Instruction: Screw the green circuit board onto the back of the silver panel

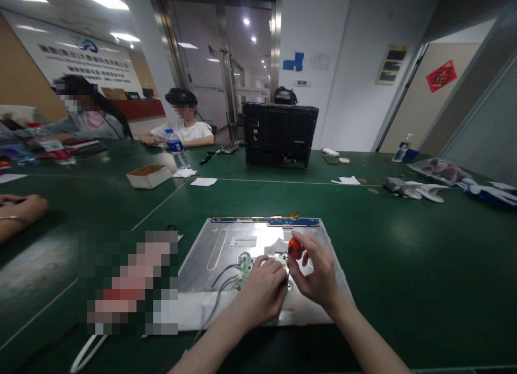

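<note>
A silver display panel [218, 261] lies flat in front of me with its metal back up. A blue circuit strip [250, 221] runs along its far edge. On the panel sits a small green circuit board [244, 271], mostly covered by my left hand [264, 285], whose fingers are curled down over it; what they grip is hidden. Fingertips of my right hand [317, 269] pinch the orange handle of a screwdriver [294, 248]. Its thin shaft points down beside my left fingers, and its tip is hidden. Grey cables [220, 296] lead off the board's left side toward me.
A partly blurred pinkish object with a white strap [86, 352] lies left of the panel. Farther back stand a black monitor casing [280, 134], a cardboard box [149, 176] and a water bottle [177, 150]. Two people sit across the table; another person's hand [24, 209] rests at left.
</note>
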`<state>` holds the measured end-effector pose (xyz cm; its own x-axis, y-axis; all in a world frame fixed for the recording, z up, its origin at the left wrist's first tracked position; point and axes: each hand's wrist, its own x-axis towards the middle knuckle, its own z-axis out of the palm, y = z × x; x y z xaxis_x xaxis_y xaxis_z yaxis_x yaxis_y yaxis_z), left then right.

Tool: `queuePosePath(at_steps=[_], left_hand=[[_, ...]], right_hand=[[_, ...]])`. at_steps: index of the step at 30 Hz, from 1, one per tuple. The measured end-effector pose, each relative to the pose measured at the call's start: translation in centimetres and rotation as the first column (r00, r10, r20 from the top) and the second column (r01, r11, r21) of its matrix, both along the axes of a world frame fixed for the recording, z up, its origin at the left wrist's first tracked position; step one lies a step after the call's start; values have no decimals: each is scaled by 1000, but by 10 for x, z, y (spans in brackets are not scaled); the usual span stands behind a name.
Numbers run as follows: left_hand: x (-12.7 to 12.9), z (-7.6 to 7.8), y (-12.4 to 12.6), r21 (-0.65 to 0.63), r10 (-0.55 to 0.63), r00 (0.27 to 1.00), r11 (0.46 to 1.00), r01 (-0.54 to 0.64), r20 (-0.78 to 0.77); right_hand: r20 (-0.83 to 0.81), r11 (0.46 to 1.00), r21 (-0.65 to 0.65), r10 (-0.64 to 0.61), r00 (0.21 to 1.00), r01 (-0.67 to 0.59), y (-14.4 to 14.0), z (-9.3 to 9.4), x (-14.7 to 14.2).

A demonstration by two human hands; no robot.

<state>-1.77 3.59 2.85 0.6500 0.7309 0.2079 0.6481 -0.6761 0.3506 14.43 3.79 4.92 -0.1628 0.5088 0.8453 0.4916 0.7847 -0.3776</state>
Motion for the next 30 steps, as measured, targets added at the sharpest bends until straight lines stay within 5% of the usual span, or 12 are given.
queuePosePath(at_steps=[30], left_hand=[[0,-3,0,15,5,1000,1000,-5,-7]], right_hand=[[21,1000,1,-29,999,29,2,-3,1]])
